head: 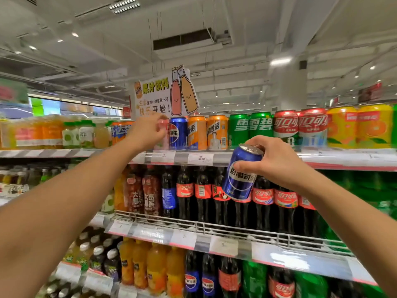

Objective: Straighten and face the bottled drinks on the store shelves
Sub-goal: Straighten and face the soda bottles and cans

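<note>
1. While both bare forearms reach up from the bottom corners, the right hand (277,160) sits nearest, its fingers and thumb curled round a blue Pepsi can (241,173). That can is tilted, top leaning right, held in the air in front of the shelves and just below the top shelf edge (214,159).
2. Behind the held can, the middle shelf carries a row of dark cola bottles (202,190) with red labels, standing upright behind a wire front rail (214,227).
3. Farther up and left, the left hand (148,132) is at the top shelf, its fingers curled on a pink can (164,134); how firmly it pinches is blurred.
4. Just right of the pink can stands a second blue can (178,133), then two orange cans (207,132), green Sprite cans (249,127) and red Coca-Cola cans (300,123), all upright and touching side by side.
5. Below, the lowest shelf in view holds orange juice bottles (150,265) beside more cola bottles.
6. Above the cans hangs a juice sign (163,93) with two cartoon bottles.
</note>
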